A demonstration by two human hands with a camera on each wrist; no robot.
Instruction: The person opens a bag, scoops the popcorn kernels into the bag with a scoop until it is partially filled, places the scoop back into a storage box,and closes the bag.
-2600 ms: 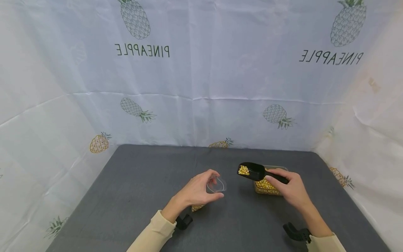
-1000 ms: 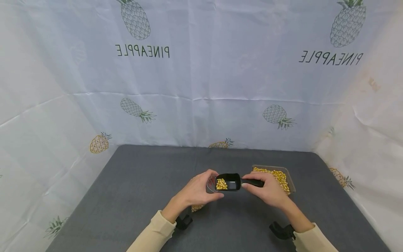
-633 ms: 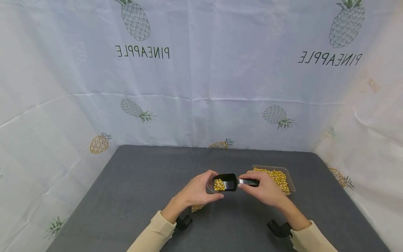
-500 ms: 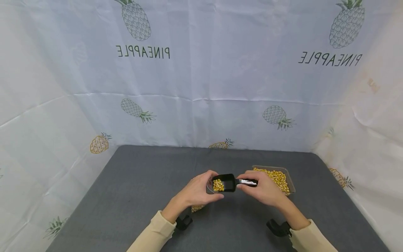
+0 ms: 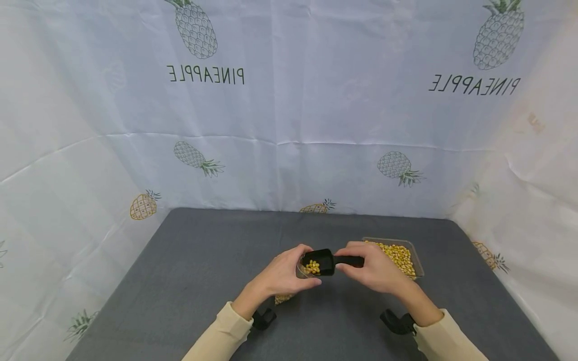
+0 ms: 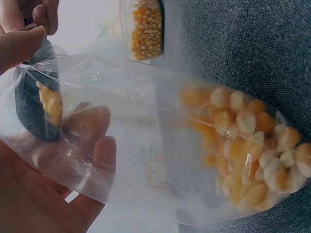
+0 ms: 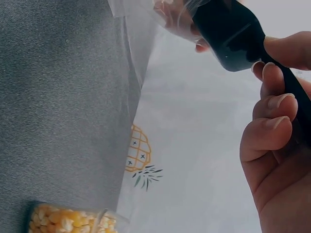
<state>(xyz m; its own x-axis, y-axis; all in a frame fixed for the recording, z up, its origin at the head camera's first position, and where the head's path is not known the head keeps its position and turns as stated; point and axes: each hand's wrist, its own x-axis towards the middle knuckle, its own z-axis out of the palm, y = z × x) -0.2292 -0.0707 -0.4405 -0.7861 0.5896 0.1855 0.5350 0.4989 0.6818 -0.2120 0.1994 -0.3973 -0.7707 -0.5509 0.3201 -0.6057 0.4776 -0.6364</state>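
My left hand point(image 5: 282, 274) holds a clear plastic bag point(image 6: 133, 87) by its mouth, thumb and fingers curved around the opening. Corn kernels point(image 6: 252, 150) fill the bag's bottom, which appears to rest on the table. With thumb and fingers, my right hand point(image 5: 375, 266) grips the handle of a black scoop point(image 5: 328, 259). The scoop's front end sits inside the bag's mouth, tilted toward it, with some yellow kernels point(image 5: 312, 267) at its lip. In the head view, my left hand hides most of the bag.
A clear rectangular container point(image 5: 421, 266) of corn kernels stands on the grey table point(image 5: 217, 260), behind and right of my right hand. White cloth point(image 5: 280, 175) printed with pineapples hangs behind the table and along both sides.
My right hand has brought the scoop left from over the container into the bag's mouth and tilted it. Fewer kernels show in the scoop now. My left hand stays in place.
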